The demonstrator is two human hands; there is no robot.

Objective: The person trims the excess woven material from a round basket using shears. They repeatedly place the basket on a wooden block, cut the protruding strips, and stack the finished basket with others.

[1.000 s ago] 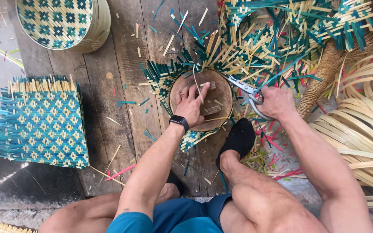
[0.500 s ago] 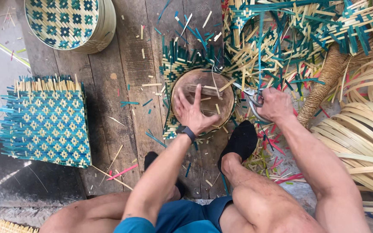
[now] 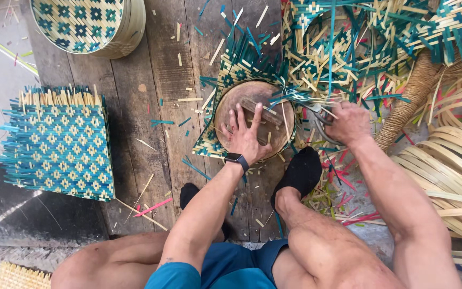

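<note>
Head view: left hand (image 3: pixel 246 136) lies spread flat on round wooden form (image 3: pixel 252 119), pinning teal-and-tan woven mat (image 3: pixel 225 80) near the plank floor's (image 3: pixel 161 107) middle. Right hand (image 3: pixel 348 124) grips scissors (image 3: pixel 316 115) at the form's right edge.

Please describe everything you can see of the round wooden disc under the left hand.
The disc is round, brown, worn wood. It lies flat on a teal and cream woven mat on the plank floor. The left hand presses on it, fingers spread. Loose strips lie across its top. The scissors in the right hand meet its right edge.
</note>
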